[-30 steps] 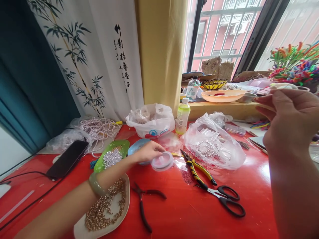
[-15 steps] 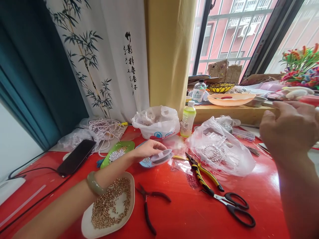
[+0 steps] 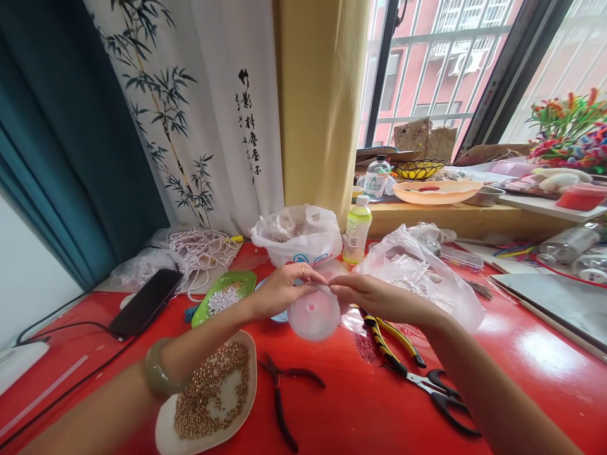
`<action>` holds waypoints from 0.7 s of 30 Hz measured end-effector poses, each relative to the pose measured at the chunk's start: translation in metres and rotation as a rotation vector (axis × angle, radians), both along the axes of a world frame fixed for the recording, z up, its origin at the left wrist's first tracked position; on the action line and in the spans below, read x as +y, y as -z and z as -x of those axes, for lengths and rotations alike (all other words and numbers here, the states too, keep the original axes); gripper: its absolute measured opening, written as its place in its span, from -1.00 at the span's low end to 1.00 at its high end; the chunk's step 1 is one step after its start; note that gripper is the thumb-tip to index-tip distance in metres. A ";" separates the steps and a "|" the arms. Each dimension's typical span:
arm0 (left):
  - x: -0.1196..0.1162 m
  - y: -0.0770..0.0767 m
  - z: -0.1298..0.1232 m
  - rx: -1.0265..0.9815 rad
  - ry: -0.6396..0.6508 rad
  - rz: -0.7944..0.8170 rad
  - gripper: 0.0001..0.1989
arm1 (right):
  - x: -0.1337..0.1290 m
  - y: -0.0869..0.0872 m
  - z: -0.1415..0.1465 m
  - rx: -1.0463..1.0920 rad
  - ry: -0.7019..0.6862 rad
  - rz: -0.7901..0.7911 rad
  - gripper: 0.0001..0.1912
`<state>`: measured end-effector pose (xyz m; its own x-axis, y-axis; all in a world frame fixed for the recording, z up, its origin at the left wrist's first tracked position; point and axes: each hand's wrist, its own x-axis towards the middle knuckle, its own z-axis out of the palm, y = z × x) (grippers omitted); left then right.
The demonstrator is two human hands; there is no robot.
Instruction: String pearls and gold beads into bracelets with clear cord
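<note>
Spool (image 3: 313, 316), round: gripped at upper rim by left hand (image 3: 281, 292), disc below both hands; right hand (image 3: 379, 298) adjoining at upper right, whether grasping cannot be told.

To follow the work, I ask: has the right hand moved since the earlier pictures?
Yes, the right hand moved left and lower: earlier well right of the yellow-black pliers, it now covers their tips in this view.

Left forearm (image 3: 208, 354) came in from 8 o'clock, right forearm (image 3: 478, 360) from 4. Left hand (image 3: 279, 292) pinched toward 3, right hand (image 3: 382, 298) toward 9, fingers drawn together. Hands met nearly tip to tip; exact contact unclear.
</note>
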<state>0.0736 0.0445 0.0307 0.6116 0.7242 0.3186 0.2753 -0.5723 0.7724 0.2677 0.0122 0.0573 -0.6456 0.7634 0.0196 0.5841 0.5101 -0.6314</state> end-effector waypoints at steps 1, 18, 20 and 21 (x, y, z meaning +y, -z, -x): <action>0.000 -0.001 0.001 0.001 -0.002 -0.005 -0.83 | 0.002 0.001 -0.001 0.012 0.012 0.023 -0.64; 0.025 0.023 0.009 -0.522 -0.304 0.764 -0.75 | 0.019 -0.001 -0.041 -0.321 0.664 -0.486 -0.70; 0.030 0.028 0.017 -0.534 -0.323 0.763 -0.75 | 0.023 -0.001 -0.056 -0.369 0.784 -0.504 -0.71; 0.032 0.031 0.021 -0.536 -0.328 0.764 -0.76 | 0.024 -0.002 -0.064 -0.391 0.847 -0.513 -0.71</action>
<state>0.0528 0.0770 -0.0004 0.2550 0.9583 -0.1289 -0.1631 0.1740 0.9711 0.3318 0.0365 0.0592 0.0617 0.9259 0.3727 0.9890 -0.0063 -0.1480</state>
